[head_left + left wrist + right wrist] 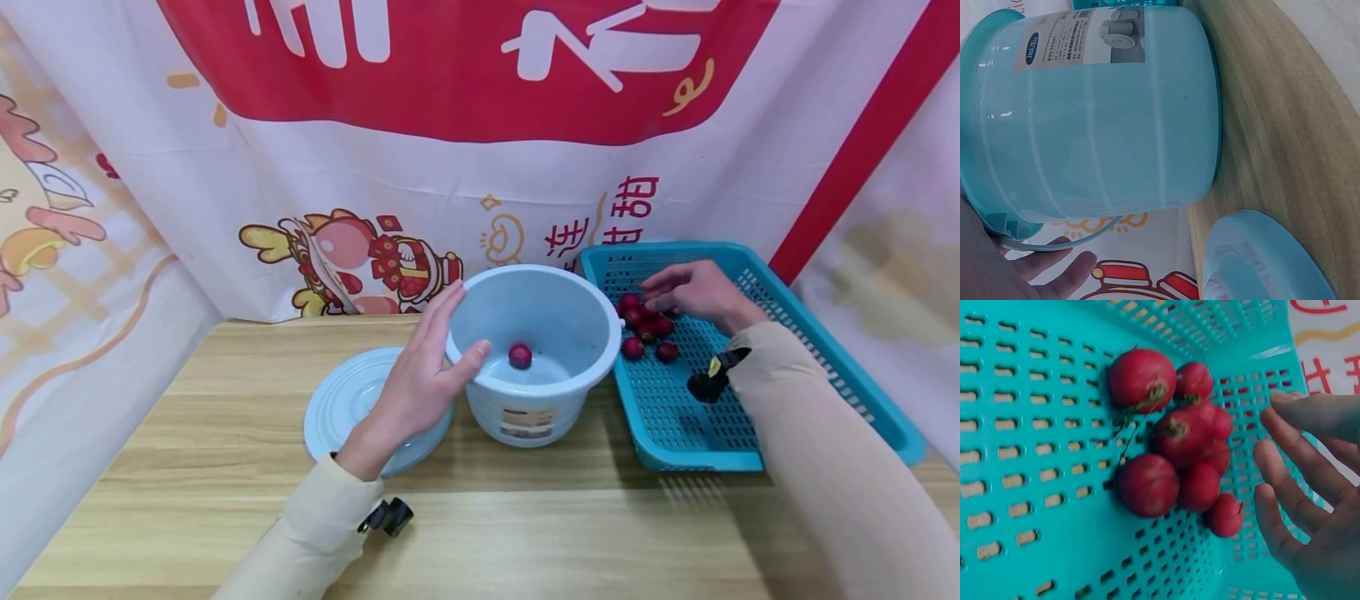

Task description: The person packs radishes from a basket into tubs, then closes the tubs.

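Observation:
A light blue bucket stands upright in the middle of the table, with one radish on its bottom. My left hand rests at the bucket's left rim, fingers straight, thumb over the edge. In the left wrist view its fingers lie by the bucket's thin handle. To the right, my right hand hovers inside a teal basket, just beside several red radishes. The right wrist view shows its fingers loosely bent and apart from the radishes, holding nothing.
A light blue round lid lies on the wooden table left of the bucket, partly under my left forearm. The basket's left side stands close to the bucket. Behind everything hangs a printed cloth.

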Tool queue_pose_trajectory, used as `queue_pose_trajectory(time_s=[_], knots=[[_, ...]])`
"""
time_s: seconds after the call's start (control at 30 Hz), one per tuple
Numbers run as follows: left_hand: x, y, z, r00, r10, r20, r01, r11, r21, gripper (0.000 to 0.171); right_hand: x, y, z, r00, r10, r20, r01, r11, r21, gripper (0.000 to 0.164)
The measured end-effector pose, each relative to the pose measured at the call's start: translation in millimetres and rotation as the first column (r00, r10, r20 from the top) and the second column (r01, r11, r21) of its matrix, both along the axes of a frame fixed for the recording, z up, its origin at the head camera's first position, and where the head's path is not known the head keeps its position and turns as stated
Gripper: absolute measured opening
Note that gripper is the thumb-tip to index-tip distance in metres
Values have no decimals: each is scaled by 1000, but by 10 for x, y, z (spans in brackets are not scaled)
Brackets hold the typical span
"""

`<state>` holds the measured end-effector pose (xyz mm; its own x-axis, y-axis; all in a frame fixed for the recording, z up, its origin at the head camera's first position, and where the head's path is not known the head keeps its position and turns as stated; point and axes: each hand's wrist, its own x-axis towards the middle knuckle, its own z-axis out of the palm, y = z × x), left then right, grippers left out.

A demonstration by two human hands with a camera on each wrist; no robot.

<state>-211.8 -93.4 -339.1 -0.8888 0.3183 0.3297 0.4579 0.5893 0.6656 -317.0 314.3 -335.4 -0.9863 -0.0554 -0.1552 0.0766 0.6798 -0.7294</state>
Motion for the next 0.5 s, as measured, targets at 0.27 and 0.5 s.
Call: queue_pose_trajectory(time_s=[0.27, 0.5], knots=[[-2, -4, -3, 1000, 0, 1, 0, 1000, -1, 81, -49, 121, -69, 997, -47, 64, 49, 998, -28, 46], [-8, 1, -5, 1000, -3, -7, 3, 1000, 3, 81, -43, 185, -85, 993, -35, 110, 35, 999, -1, 46]])
